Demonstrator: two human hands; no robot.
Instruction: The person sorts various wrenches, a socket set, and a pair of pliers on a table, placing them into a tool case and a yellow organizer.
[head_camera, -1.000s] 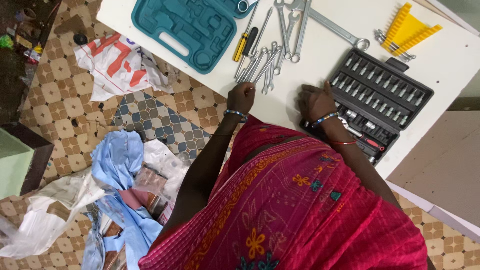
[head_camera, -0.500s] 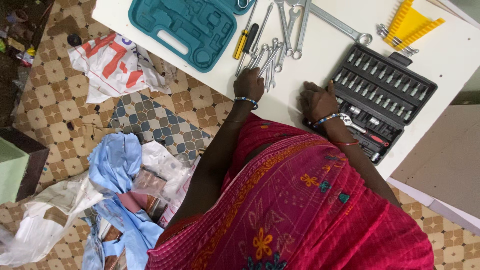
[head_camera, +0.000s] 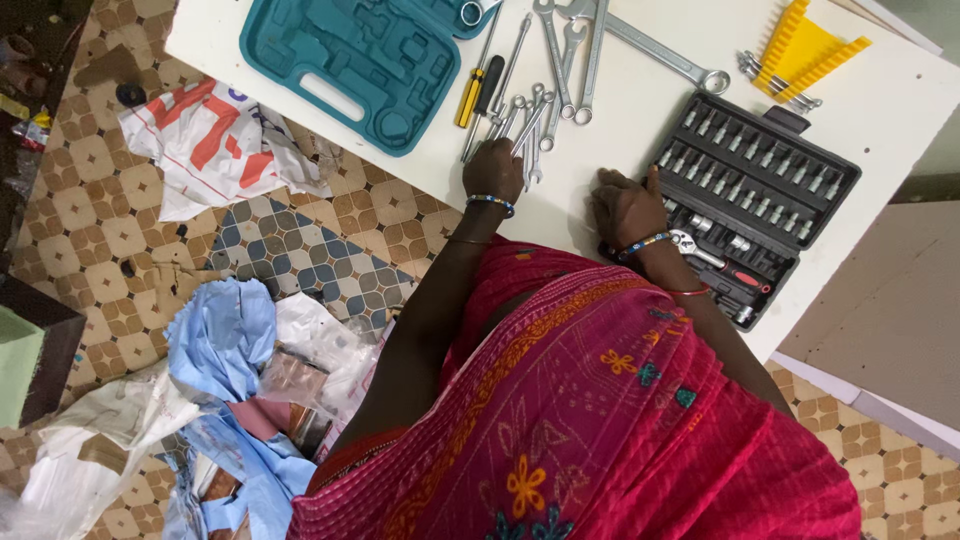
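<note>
2 hands on white tabletop. Left hand sat on a cluster of small wrenches, approx 6, exact count unclear as they overlap; fingers curled down onto the nearest wrench ends, can't tell if any was actually gripped. Right hand lay flat-ish, fingers loosely spread, holding nothing, just beside left edge of black socket case, thumb touching it. Case open, 1 of it: 2 rows of sockets up top, more bits below, plus 1 ratchet handle w/ red grip in the near row. 1 teal tool case, open, molded slots looked bare, at tabletop's far-left end. 1 screwdriver, yellow/black handle, betw. teal case and wrench cluster. Approx 4 larger wrenches further up, 1 long one angled toward the socket case. 1 yellow holder rack at far right, small set of silver keys touching it. Both hands near tabletop's near edge; open white room betw. the hands and to the right of the big wrenches. Socket case corner close to the near edge. Floor tiled, cluttered: blue cloth, printed plastic bag, papers.
</note>
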